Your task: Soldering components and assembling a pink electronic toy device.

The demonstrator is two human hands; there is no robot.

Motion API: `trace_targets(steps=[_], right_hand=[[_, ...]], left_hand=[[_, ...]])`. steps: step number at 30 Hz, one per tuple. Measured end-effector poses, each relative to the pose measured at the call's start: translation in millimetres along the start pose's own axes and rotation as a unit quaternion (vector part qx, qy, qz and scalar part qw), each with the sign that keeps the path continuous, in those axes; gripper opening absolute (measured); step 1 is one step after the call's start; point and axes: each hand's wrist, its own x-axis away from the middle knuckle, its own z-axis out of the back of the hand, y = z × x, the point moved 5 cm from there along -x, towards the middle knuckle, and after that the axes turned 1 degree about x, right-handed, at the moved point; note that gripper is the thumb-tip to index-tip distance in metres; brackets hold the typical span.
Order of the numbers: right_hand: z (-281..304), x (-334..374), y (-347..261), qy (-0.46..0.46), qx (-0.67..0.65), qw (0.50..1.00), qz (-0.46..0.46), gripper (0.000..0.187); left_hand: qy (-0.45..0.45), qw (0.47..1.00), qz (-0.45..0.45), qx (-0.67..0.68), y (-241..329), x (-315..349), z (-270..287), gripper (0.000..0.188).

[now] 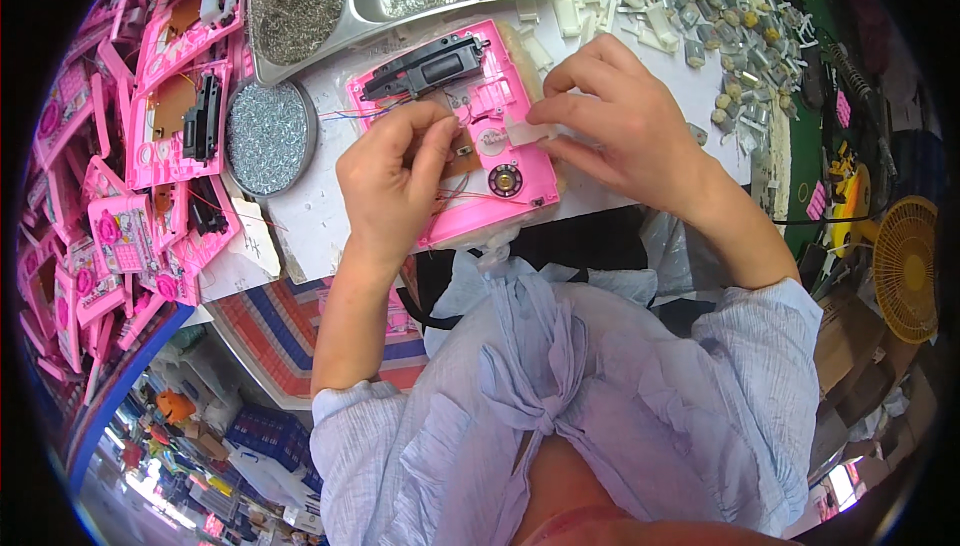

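Observation:
In front of me lies a pink plastic toy housing (512, 191), inner side up. It holds a black plastic mechanism (432, 66) at its far end, a small round speaker (505, 180) and a brown circuit board (462, 158). My left hand (390, 181) is over the board's left side, thumb and forefinger pinched; whatever is between them is too small to make out. Between the fingers of my right hand (625, 126) is a small translucent white plastic piece (528, 133), held over the housing's right side. Thin red and blue wires (345, 114) trail off its left edge.
Left stands a round dish of small screws (268, 136); behind it, a metal tray (300, 56) holds many small springs. White plastic parts and small metal motors (715, 21) are heaped at the far right. Pink housings (120, 231) pile up at far left. A yellow fan (905, 266) stands right.

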Motion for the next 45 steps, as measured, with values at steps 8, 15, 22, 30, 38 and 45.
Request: trace_targets(steps=[8, 15, 22, 30, 38, 45], right_hand=[[-11.1, -15.4, -2.8, -0.014, -0.023, 0.998, 0.061, 0.032], [-35.5, 1.5, 11.5, 0.063, -0.132, 0.988, 0.045, 0.025], [-38.3, -8.6, -1.5, -0.049, -0.062, 0.997, 0.019, 0.018], [75.7, 45.0, 118.8, 0.026, 0.297, 0.927, -0.227, 0.025], [81.6, 32.4, 105.9, 0.005, 0.320, 0.915, -0.244, 0.033], [61.9, 18.2, 7.6, 0.172, 0.001, 0.982, -0.081, 0.039]], left_hand=[[-0.029, 0.995, -0.093, -0.004, 8.4, -1.1, -1.5, 0.008], [-0.017, 0.998, -0.068, 0.004, 6.7, -1.3, -2.2, 0.008], [-0.020, 0.996, -0.086, -0.012, -0.4, 1.9, -4.2, 0.006], [-0.028, 0.998, -0.037, 0.030, 2.7, 2.2, -5.3, 0.010], [-0.029, 0.995, 0.003, 0.095, 49.6, -23.3, -11.9, 0.020], [-0.409, 0.819, 0.267, 0.302, 74.5, -56.3, -71.4, 0.036]])
